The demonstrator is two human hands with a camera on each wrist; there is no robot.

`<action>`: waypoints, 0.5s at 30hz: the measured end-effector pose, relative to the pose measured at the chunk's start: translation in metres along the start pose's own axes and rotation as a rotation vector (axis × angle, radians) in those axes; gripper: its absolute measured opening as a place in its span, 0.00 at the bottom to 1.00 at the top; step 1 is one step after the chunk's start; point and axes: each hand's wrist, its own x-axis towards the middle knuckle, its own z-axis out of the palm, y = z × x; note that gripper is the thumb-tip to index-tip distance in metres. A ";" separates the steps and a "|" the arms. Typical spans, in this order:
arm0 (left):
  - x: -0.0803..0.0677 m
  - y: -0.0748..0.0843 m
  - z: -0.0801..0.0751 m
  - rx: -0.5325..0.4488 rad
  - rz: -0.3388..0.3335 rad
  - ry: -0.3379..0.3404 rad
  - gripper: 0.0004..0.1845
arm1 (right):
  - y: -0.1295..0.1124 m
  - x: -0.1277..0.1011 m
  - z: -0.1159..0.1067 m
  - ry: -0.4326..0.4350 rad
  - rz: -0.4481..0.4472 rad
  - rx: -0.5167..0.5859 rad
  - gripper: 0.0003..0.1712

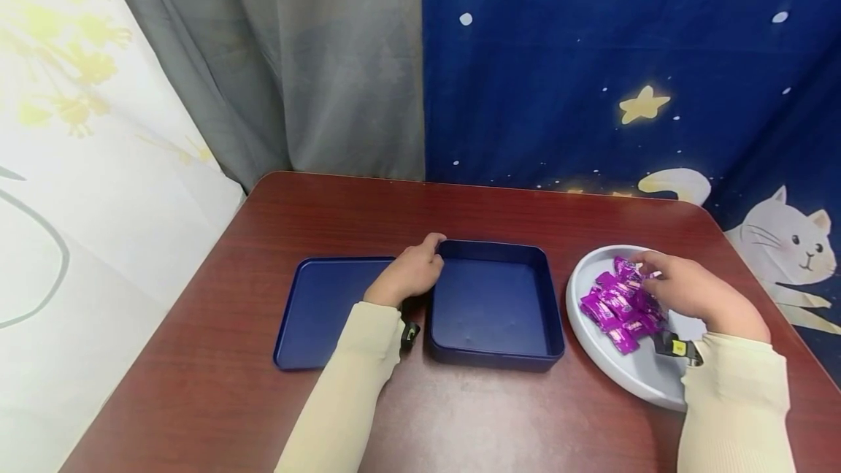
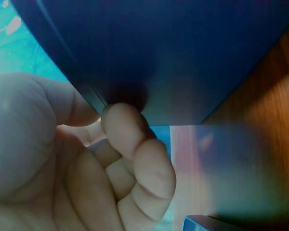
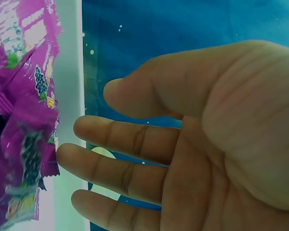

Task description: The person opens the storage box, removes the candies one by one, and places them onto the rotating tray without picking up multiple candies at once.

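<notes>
A square dark blue box (image 1: 496, 360), without a lid on it, stands at the middle of the table. At its back left corner my left hand (image 1: 414, 272) grips the rim; in the left wrist view a curled finger (image 2: 125, 127) lies against the outer wall (image 2: 173, 62), the thumb at the rim. To the right is a round pale grey tray (image 1: 631, 378) with a heap of purple wrapped candies (image 1: 617, 301). Over the heap's right side hovers my right hand (image 1: 690, 287), its fingers apart and holding nothing; the right wrist view shows the candies (image 3: 26, 144) just beyond the fingertips.
A flat dark blue lid (image 1: 328, 312) lies left of the box, partly behind the left forearm. The reddish-brown table (image 1: 217, 356) backs onto a grey curtain (image 1: 355, 64) and a blue curtain (image 1: 539, 79). Black wrist cameras sit at both cuffs.
</notes>
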 end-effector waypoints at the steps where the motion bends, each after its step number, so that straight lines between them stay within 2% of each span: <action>1: 0.000 0.000 0.000 0.001 0.000 0.004 0.24 | 0.000 0.000 0.000 0.002 0.001 -0.004 0.28; 15: 0.003 -0.002 0.003 -0.018 -0.001 0.084 0.25 | -0.006 -0.001 -0.004 0.016 -0.021 -0.002 0.32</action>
